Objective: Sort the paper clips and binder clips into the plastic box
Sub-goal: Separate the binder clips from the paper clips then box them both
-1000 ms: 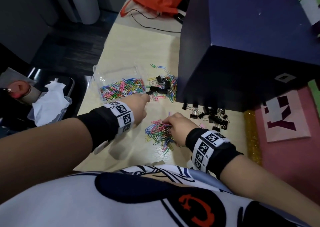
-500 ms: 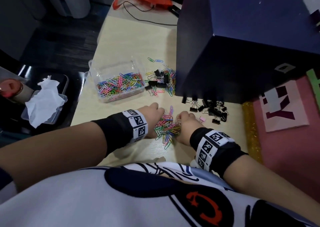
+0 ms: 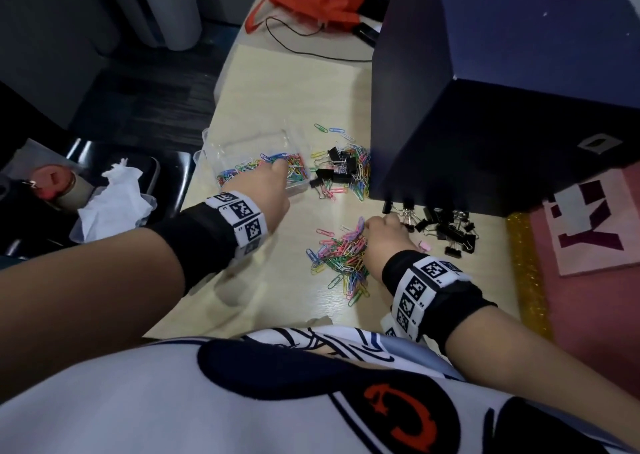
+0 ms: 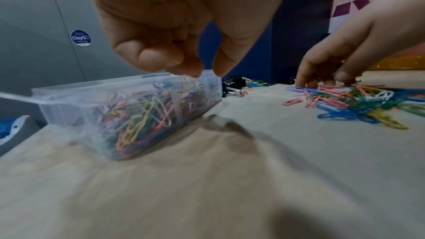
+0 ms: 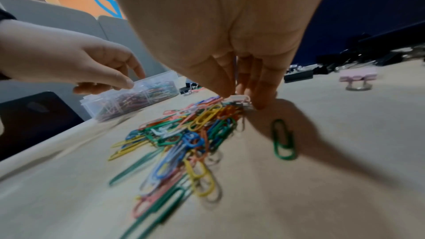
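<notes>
A clear plastic box holding coloured paper clips stands on the beige table. My left hand hovers over its right end, fingers hanging down loosely curled; the left wrist view shows nothing between its fingertips. A loose pile of coloured paper clips lies near the front. My right hand reaches down onto the pile's far end, and its thumb and fingers pinch a few clips there. A mixed heap of paper clips and black binder clips lies right of the box. More black binder clips sit further right.
A large dark blue box stands on the table's right side, close behind the clips. A pink binder clip lies by my right wrist. A red bag and a cable lie at the far end. Left of the table is a tray with tissue.
My left hand has moved from the loose pile up and left to above the plastic box. My right hand has stayed at the pile, now at its far end.
</notes>
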The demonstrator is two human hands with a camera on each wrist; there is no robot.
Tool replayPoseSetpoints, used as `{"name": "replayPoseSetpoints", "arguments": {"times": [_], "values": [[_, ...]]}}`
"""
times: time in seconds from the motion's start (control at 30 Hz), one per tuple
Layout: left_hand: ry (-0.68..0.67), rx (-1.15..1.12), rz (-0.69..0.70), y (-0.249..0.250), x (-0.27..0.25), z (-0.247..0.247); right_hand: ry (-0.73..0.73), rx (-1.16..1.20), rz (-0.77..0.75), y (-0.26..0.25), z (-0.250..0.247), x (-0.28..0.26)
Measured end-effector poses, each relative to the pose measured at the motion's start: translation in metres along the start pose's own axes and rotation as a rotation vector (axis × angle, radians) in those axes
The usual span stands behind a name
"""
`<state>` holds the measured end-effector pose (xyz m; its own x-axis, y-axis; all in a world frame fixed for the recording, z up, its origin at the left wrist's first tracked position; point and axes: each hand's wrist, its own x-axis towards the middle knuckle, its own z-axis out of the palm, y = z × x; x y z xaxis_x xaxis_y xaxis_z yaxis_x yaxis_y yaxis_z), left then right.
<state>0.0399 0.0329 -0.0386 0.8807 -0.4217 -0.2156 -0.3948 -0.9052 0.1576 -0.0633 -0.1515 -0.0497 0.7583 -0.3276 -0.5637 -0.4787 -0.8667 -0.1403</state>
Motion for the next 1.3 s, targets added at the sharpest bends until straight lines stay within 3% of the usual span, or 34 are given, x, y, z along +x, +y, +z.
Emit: {"name": "replayPoseSetpoints", "arguments": {"times": [0.17, 0.33, 0.4, 0.53, 0.67, 1.07, 1.3], "values": [[-0.074, 0.063, 0.029, -0.001, -0.005, 0.003, -0.049, 0.008, -0.131, -0.007, 0.001, 0.001], [-0.094, 0.071, 0.056, 0.013, -0.024, 0.004, -0.032, -0.019, -0.088, 0.002, -0.009, 0.0], [-0.102, 0.04, 0.127, 0.021, -0.031, 0.006, -0.071, -0.057, -0.083, 0.006, -0.01, -0.006], [-0.228, 0.102, 0.372, 0.04, -0.034, 0.017, -0.09, -0.085, -0.224, 0.001, 0.0, -0.013], [-0.354, 0.212, 0.387, 0.053, -0.024, 0.027, -0.019, -0.032, -0.279, -0.005, 0.01, -0.01], [-0.335, 0.213, 0.395, 0.041, -0.015, 0.028, 0.069, 0.022, -0.236, -0.003, 0.001, 0.003], [-0.156, -0.021, 0.371, 0.022, -0.009, -0.004, 0.133, 0.093, -0.279, -0.01, -0.016, 0.004]]}}
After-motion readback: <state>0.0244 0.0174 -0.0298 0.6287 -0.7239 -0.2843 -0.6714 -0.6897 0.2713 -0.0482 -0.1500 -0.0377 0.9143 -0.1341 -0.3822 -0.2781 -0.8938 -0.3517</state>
